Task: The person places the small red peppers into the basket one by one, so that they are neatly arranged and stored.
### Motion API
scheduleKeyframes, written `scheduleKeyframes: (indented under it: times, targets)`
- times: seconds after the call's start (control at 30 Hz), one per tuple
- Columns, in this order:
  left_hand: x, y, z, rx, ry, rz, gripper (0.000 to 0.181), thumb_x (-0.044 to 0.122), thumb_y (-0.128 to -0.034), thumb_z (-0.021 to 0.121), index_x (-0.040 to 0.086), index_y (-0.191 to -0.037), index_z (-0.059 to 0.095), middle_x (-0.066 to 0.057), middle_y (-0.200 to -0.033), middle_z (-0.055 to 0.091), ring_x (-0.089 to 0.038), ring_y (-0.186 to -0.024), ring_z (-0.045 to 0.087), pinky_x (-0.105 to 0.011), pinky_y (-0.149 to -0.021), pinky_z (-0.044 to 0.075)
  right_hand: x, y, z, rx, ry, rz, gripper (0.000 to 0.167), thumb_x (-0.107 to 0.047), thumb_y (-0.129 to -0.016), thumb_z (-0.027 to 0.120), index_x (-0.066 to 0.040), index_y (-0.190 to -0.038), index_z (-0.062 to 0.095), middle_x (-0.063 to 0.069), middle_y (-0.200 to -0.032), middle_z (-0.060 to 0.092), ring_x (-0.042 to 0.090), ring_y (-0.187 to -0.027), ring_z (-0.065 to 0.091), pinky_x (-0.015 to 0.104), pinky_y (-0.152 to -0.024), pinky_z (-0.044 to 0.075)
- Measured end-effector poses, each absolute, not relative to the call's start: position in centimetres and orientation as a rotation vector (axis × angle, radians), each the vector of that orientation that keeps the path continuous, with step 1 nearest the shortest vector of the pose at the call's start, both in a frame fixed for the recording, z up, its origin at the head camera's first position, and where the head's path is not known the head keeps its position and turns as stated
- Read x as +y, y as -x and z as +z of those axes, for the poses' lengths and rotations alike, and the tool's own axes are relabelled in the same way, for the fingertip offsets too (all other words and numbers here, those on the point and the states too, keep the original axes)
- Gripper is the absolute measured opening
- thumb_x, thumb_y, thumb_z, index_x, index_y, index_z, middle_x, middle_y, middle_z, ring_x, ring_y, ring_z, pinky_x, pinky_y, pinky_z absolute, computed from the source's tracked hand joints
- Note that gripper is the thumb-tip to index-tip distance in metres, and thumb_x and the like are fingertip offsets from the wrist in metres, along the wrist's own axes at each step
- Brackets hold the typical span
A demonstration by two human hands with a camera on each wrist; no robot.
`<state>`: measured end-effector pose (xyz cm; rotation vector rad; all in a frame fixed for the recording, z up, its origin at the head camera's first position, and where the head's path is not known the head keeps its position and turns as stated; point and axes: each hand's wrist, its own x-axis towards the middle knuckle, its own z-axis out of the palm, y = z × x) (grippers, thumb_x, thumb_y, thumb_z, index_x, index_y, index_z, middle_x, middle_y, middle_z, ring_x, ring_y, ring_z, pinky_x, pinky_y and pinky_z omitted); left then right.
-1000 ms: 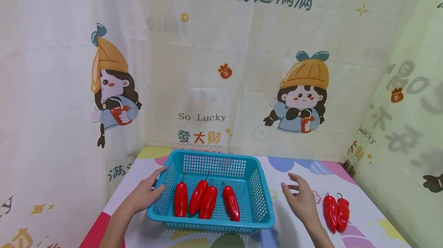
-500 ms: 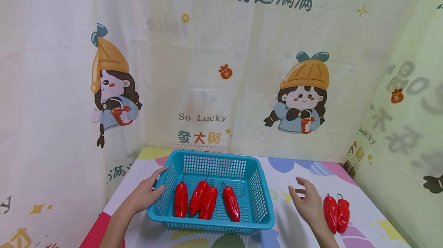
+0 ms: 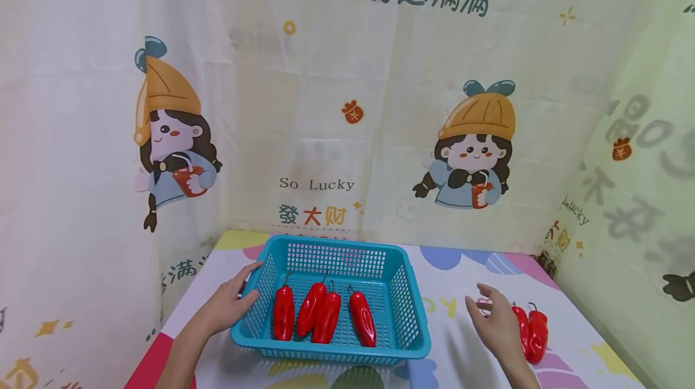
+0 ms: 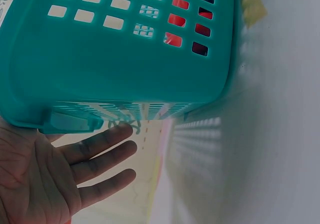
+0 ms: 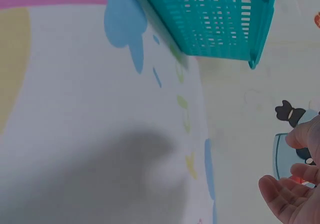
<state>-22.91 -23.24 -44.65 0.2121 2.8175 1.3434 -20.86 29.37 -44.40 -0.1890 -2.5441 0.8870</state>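
In the head view a teal plastic basket point(image 3: 347, 353) sits on the table with several glossy red chili peppers point(image 3: 362, 319) lying inside. My left hand point(image 3: 225, 306) rests at its left rim, thumb and index finger touching the edge. From the left wrist, three fingers of the left hand point(image 4: 75, 171) stretch out straight beside the basket wall point(image 4: 125, 79). My right hand point(image 3: 496, 322) hovers right of the basket, fingers loosely bent, holding nothing. Just right of it lie two more red chili peppers point(image 3: 537, 338), one partly hidden by the hand.
The table point(image 3: 450, 371) wears a white cloth with coloured prints. Behind it hangs a cream curtain point(image 3: 326, 154) with cartoon figures, and another curtain point(image 3: 641, 292) borders the right side. In the right wrist view a hand shadow point(image 5: 135, 169) falls on the cloth.
My right hand has moved rightward, away from the basket and toward the two loose chili peppers, partly covering one. The left hand, the basket and its chili peppers have stayed put.
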Motion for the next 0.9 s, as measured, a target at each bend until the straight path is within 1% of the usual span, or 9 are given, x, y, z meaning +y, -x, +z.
scheduleKeyframes:
  times: [0.23,0.33,0.47,0.53,0.63,0.7,0.77,0.9]
  targets:
    - [-23.3,22.9,-44.6,2.804,-0.237,1.354,0.075,0.019,-0.0923,0.069,0.015,-0.158,0.033,-0.026,-0.137,0.057,-0.036,-0.111,0.063,-0.044,-0.070,0.064,30.4,20.8,-44.5,-2.544,0.232,0.898,0.052,-0.016,-0.096,0.068,0.012,-0.136,0.051,0.037,-0.130,0.056,0.048,-0.107,0.067,0.049,-0.078,0.062]
    - [-23.4,22.9,-44.5,2.800,-0.234,1.356,0.075,0.020,-0.0922,0.069,0.016,-0.158,0.033,-0.026,-0.137,0.057,-0.036,-0.111,0.063,-0.044,-0.070,0.064,31.0,20.8,-44.7,-2.521,0.249,0.888,0.051,-0.016,-0.095,0.069,0.012,-0.135,0.053,0.037,-0.129,0.058,0.047,-0.104,0.069,0.044,-0.075,0.063]
    - [-23.4,22.9,-44.5,2.798,-0.232,1.355,0.076,0.020,-0.0921,0.070,0.016,-0.158,0.033,-0.026,-0.138,0.056,-0.036,-0.111,0.063,-0.044,-0.070,0.064,32.0,20.6,-45.2,-2.484,0.217,0.870,0.050,-0.014,-0.093,0.071,0.014,-0.132,0.055,0.037,-0.126,0.060,0.047,-0.099,0.070,0.033,-0.067,0.062]
    - [-23.4,22.9,-44.5,2.799,-0.232,1.353,0.076,0.020,-0.0921,0.070,0.016,-0.158,0.033,-0.026,-0.138,0.056,-0.036,-0.111,0.063,-0.044,-0.070,0.064,32.4,20.6,-45.4,-2.487,0.216,0.852,0.051,-0.014,-0.093,0.072,0.014,-0.131,0.055,0.038,-0.126,0.060,0.047,-0.099,0.070,0.034,-0.067,0.062]
    - [-23.4,22.9,-44.6,2.801,-0.225,1.351,0.075,0.020,-0.0923,0.069,0.016,-0.158,0.033,-0.026,-0.137,0.057,-0.036,-0.110,0.064,-0.043,-0.071,0.064,32.9,20.6,-45.6,-2.514,0.247,0.825,0.052,-0.015,-0.093,0.071,0.013,-0.133,0.054,0.038,-0.128,0.059,0.048,-0.102,0.069,0.044,-0.074,0.062]
    - [-23.4,23.0,-44.7,2.802,-0.221,1.353,0.075,0.019,-0.0924,0.069,0.016,-0.158,0.033,-0.026,-0.137,0.057,-0.036,-0.110,0.064,-0.043,-0.070,0.064,33.2,20.6,-45.7,-2.528,0.265,0.802,0.052,-0.016,-0.094,0.070,0.014,-0.133,0.054,0.038,-0.128,0.058,0.049,-0.104,0.068,0.052,-0.079,0.060]
    - [-23.4,23.0,-44.8,2.803,-0.215,1.354,0.075,0.019,-0.0925,0.068,0.016,-0.158,0.033,-0.026,-0.137,0.057,-0.035,-0.110,0.064,-0.043,-0.070,0.064,33.6,20.5,-45.8,-2.531,0.273,0.784,0.052,-0.017,-0.094,0.070,0.014,-0.133,0.054,0.038,-0.127,0.058,0.050,-0.104,0.067,0.057,-0.083,0.058]
    - [-23.3,23.0,-44.9,2.806,-0.223,1.353,0.075,0.019,-0.0921,0.069,0.016,-0.158,0.033,-0.026,-0.137,0.057,-0.034,-0.109,0.064,-0.043,-0.070,0.064,34.1,20.4,-46.0,-2.529,0.305,0.758,0.052,-0.018,-0.094,0.068,0.014,-0.132,0.054,0.037,-0.125,0.059,0.049,-0.105,0.064,0.061,-0.089,0.053]
